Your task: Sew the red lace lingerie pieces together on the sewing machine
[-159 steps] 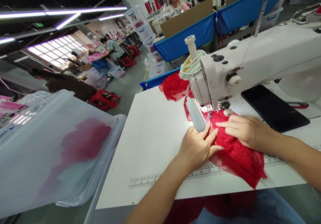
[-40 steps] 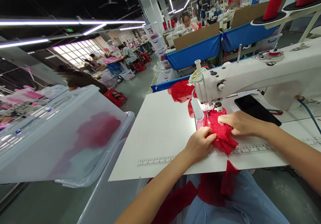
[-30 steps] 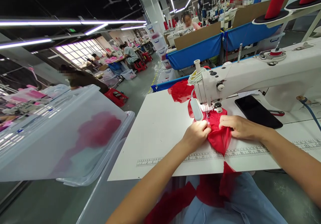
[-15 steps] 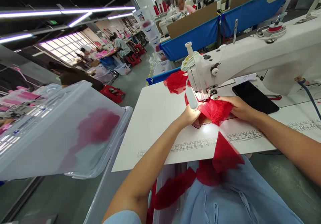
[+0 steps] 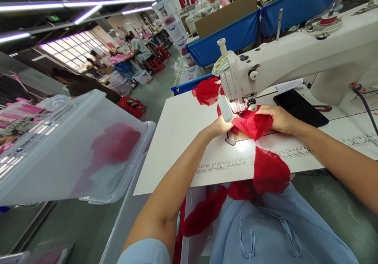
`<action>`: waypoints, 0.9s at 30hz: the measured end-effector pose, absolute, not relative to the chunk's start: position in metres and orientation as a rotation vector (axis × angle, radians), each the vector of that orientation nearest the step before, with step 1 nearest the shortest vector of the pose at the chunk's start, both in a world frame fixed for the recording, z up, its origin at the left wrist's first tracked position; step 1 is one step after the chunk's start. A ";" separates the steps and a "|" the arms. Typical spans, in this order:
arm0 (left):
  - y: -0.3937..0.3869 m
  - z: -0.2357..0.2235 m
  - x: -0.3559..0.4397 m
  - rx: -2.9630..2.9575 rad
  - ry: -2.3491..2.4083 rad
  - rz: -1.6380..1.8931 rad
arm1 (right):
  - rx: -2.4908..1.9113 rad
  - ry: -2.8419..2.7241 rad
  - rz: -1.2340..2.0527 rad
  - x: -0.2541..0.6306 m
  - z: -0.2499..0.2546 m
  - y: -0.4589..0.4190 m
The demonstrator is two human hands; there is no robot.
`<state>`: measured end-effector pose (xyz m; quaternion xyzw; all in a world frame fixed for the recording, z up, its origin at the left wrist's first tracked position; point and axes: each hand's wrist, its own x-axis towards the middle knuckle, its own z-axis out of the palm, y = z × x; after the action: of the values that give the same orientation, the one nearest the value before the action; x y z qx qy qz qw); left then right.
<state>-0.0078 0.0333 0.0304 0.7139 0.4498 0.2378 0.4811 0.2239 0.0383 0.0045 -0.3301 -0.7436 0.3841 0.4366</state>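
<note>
A piece of sheer red fabric lies under the needle area of a white sewing machine. My left hand holds its left side, the fingertips partly hidden behind the small white lamp. On the right, my right hand pinches the fabric's edge between thumb and fingers. From this piece a chain of red fabric pieces runs over the table's front edge, across my lap and down to the left. Another bunch of red fabric rests behind the needle, at the table's far edge.
A black phone lies on the white table right of my right hand. Ruler markings run along the table's front. A translucent plastic bin with red fabric inside stands at left. People sit at other worktables beyond.
My right hand has curled more over the fabric's right edge, and the fabric between my hands is folded differently. The hanging red piece looks more spread out. The view has shifted slightly.
</note>
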 end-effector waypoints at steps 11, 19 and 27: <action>0.036 0.020 -0.009 1.897 1.112 0.556 | -0.832 -1.312 1.415 0.216 0.006 0.033; 0.031 0.004 0.002 2.038 1.316 0.662 | -0.825 -1.355 1.415 0.218 0.008 0.033; 0.022 0.005 -0.007 2.335 1.266 0.664 | -0.866 -1.613 1.259 0.229 0.007 0.035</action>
<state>-0.0069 0.0225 0.0054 0.8355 0.4530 0.2377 0.2005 0.2294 0.0352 0.0068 -0.3492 -0.6505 0.5079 0.4438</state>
